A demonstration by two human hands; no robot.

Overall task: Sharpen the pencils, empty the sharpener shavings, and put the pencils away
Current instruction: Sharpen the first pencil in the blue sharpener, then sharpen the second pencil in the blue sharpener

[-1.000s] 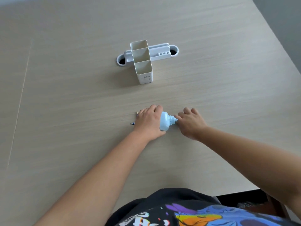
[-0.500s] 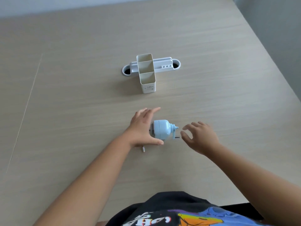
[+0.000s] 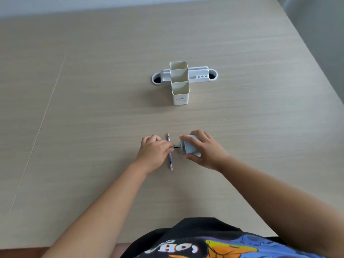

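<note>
A light blue crank sharpener (image 3: 189, 147) sits on the wooden table (image 3: 93, 108), gripped from the right by my right hand (image 3: 203, 148). My left hand (image 3: 153, 150) pinches a dark pencil (image 3: 176, 146) that points right into the sharpener's front. A second pencil (image 3: 169, 151), blue and patterned with its tip pointing away from me, lies on the table between my hands, partly under my left fingers. A cream pencil holder (image 3: 179, 83) with three open compartments stands farther back.
Behind the holder a white cable tray (image 3: 197, 76) is set into the tabletop, with dark holes at both ends. The table's right edge runs diagonally at far right. My dark printed shirt fills the bottom edge.
My right hand has taken hold of the sharpener in place of my left. My left hand has picked up a pencil and brought it to the sharpener's opening. A second pencil now shows.
</note>
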